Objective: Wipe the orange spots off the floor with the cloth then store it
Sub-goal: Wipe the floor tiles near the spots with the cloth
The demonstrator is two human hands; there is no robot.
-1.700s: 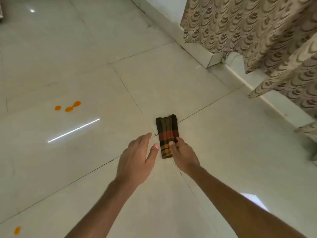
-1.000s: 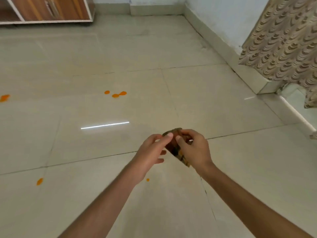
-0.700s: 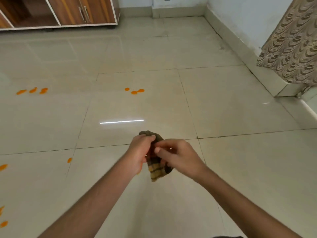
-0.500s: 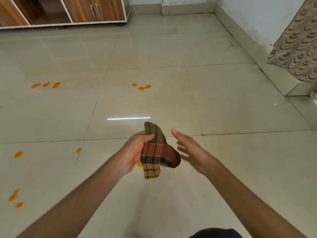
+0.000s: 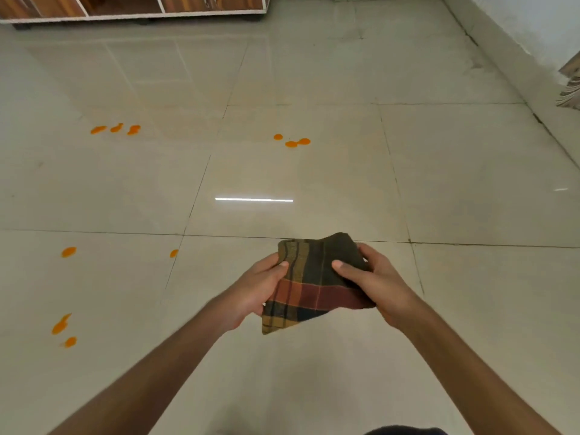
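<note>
Left hand (image 5: 251,293): closed on the left edge of the cloth (image 5: 310,284), thumb laid on top, fingers curled beneath. Right hand (image 5: 376,284): closed on the cloth's right edge, thumb pressed on the upper face, fingers wrapped under. Cloth: checked weave in dark green, red-brown and mustard bands, folded, held in the air between both hands above the floor (image 5: 470,171), one corner hanging down toward the wearer. Floor: glossy pale tiles with thin dark joints, a bright strip of reflected light (image 5: 254,200) just beyond the cloth. Orange spots, none touched by the cloth: a cluster of three (image 5: 292,141) on the tile ahead of the hands; a row of three (image 5: 116,129) farther left; a single small spot (image 5: 173,253) near a tile joint left of the hands; a single spot (image 5: 68,251) toward the floor's left edge; a pair (image 5: 62,331) nearer the wearer on the left. Wooden cabinet (image 5: 135,6): along the far edge of the floor, white-trimmed base, one compartment open, contents not discernible. Patterned curtain (image 5: 571,86): at the right edge beside the wall skirting.
</note>
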